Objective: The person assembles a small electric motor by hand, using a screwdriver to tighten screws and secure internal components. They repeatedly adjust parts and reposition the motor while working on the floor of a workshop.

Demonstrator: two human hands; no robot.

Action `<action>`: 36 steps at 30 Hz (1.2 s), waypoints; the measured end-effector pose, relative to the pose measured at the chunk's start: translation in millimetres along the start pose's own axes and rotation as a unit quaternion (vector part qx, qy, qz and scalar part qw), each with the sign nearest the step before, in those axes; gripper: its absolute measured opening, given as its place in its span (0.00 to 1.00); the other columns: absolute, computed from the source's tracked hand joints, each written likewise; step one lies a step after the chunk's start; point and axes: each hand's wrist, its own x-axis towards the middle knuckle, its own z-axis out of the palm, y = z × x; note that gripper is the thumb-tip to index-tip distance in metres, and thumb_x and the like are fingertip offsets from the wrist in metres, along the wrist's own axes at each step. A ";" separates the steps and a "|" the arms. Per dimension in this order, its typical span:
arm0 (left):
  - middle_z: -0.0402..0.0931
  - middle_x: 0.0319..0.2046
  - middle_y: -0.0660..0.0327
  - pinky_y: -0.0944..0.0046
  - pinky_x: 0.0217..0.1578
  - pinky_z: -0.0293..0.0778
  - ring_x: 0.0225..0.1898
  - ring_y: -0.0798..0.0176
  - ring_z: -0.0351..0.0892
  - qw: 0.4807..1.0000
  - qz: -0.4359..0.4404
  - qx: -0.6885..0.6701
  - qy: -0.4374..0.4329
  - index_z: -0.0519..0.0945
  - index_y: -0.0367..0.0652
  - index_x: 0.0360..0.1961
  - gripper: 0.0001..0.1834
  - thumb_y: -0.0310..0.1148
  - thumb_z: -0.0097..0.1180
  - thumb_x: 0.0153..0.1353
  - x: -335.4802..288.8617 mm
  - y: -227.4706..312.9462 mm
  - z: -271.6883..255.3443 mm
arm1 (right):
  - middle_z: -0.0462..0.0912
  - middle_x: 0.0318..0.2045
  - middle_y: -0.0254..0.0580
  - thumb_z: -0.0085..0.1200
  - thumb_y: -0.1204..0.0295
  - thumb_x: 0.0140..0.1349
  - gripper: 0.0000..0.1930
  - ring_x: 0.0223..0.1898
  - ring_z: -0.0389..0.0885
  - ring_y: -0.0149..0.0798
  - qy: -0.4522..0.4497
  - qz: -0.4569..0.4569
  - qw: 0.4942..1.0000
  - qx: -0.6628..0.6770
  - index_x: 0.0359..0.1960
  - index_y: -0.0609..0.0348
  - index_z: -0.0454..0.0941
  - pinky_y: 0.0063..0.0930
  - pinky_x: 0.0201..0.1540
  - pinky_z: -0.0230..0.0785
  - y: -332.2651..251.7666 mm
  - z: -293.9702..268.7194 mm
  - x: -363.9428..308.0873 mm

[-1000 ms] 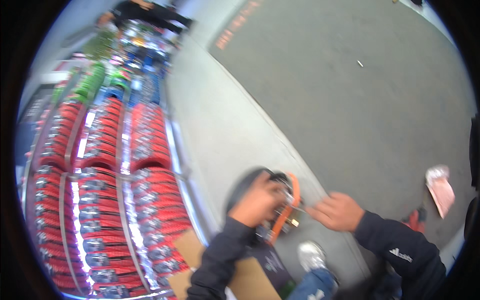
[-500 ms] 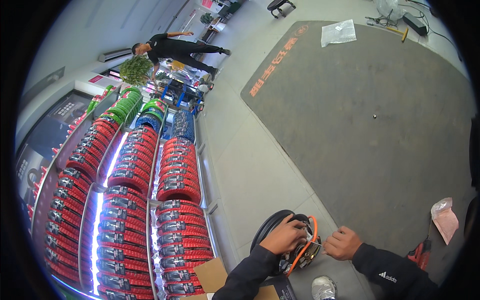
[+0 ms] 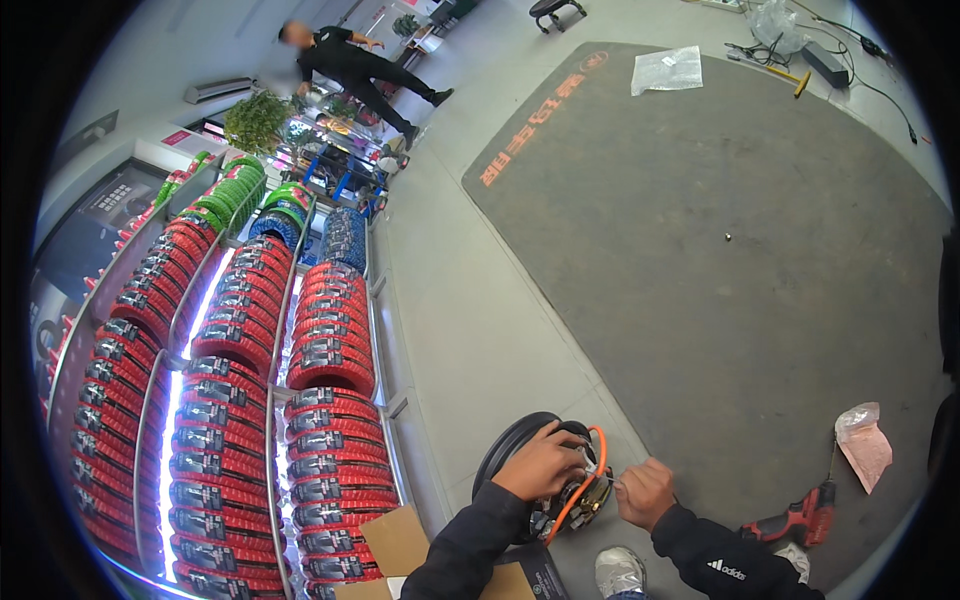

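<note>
At the lower middle stands a black wheel (image 3: 497,452), with metal parts and an orange cable (image 3: 572,511) running across its face. My left hand (image 3: 545,464) rests over the upper part of the wheel, its fingers bent around something beside the cable that they hide. My right hand (image 3: 646,492) is closed just right of the wheel, pinching a thin metal rod-like tool (image 3: 611,481). That tool reaches toward the cable and my left fingertips; its exact kind is too small to tell.
Racks of red tyres (image 3: 330,430) line the left. A red power drill (image 3: 808,515) and a pink packet (image 3: 864,446) lie on the grey mat (image 3: 700,330). An open cardboard box (image 3: 396,538) sits by my left sleeve. One person (image 3: 365,75) is far off.
The view has swung slightly, shifting the scene left and showing more of the drill. My hands keep their holds, the right a little closer to the wheel. The far person has stepped on.
</note>
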 end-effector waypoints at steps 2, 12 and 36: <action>0.88 0.55 0.51 0.37 0.78 0.63 0.66 0.47 0.81 1.000 0.003 -0.007 0.004 0.92 0.44 0.48 0.11 0.32 0.72 0.65 1.0 -0.7 -0.4 | 0.73 0.22 0.42 0.64 0.71 0.66 0.12 0.23 0.75 0.51 0.018 0.019 1.000 0.008 0.26 0.55 0.72 0.44 0.31 0.67 -2.8 5.6 -2.6; 0.85 0.63 0.51 0.29 0.78 0.60 0.72 0.37 0.75 0.998 -0.044 -0.004 0.047 0.89 0.43 0.52 0.22 0.33 0.76 0.55 6.2 22.8 -22.6 | 0.79 0.29 0.35 0.70 0.68 0.64 0.09 0.30 0.81 0.43 -0.011 -0.044 0.999 -0.017 0.33 0.52 0.80 0.42 0.36 0.71 11.9 -3.5 6.1; 0.93 0.49 0.63 0.51 0.54 0.86 0.63 0.50 0.87 0.957 -0.154 0.191 0.158 0.92 0.44 0.39 0.11 0.36 0.73 0.58 13.3 20.1 32.3 | 0.82 0.25 0.43 0.61 0.67 0.77 0.13 0.26 0.79 0.57 0.049 0.284 0.956 0.052 0.32 0.57 0.78 0.46 0.33 0.71 7.0 19.4 -31.1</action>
